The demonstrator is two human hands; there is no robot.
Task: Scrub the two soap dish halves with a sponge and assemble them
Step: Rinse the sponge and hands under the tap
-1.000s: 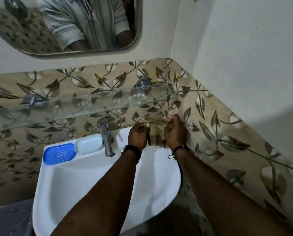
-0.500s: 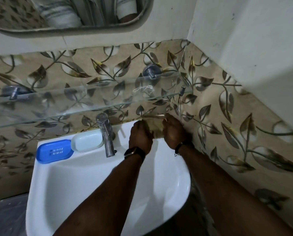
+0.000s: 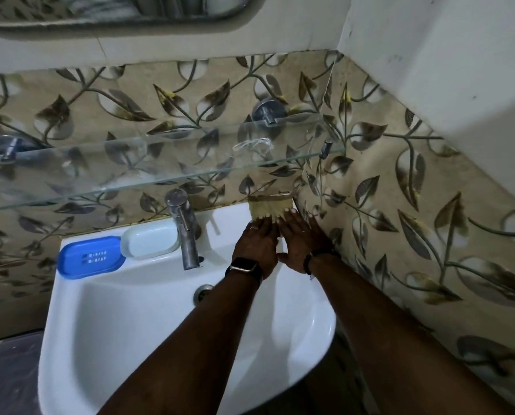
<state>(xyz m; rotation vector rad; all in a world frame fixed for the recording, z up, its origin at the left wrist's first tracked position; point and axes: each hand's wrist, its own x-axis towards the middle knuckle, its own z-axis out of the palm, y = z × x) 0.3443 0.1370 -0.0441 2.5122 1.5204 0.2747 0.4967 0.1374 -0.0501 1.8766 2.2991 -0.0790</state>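
Note:
A yellowish sponge [image 3: 269,206] lies flat on the sink's back right ledge, against the tiled corner. My left hand [image 3: 257,241] and my right hand [image 3: 302,238] are side by side with fingers stretched out flat, their fingertips resting on the sponge's near edge. Neither hand is curled around it. The blue soap dish half [image 3: 90,256] sits on the sink's back left ledge. The white soap dish half [image 3: 150,239] rests beside it, just left of the tap, and the two touch.
A steel tap [image 3: 184,229] stands at the middle of the white sink [image 3: 130,324] ledge. A glass shelf [image 3: 160,172] juts out above the tap and sponge. The tiled wall closes in on the right. A dark bin [image 3: 7,372] sits low on the left.
Both hands went from fists gripping the sponge upright to flat, open fingers laid on it on the ledge. The camera tilted downward.

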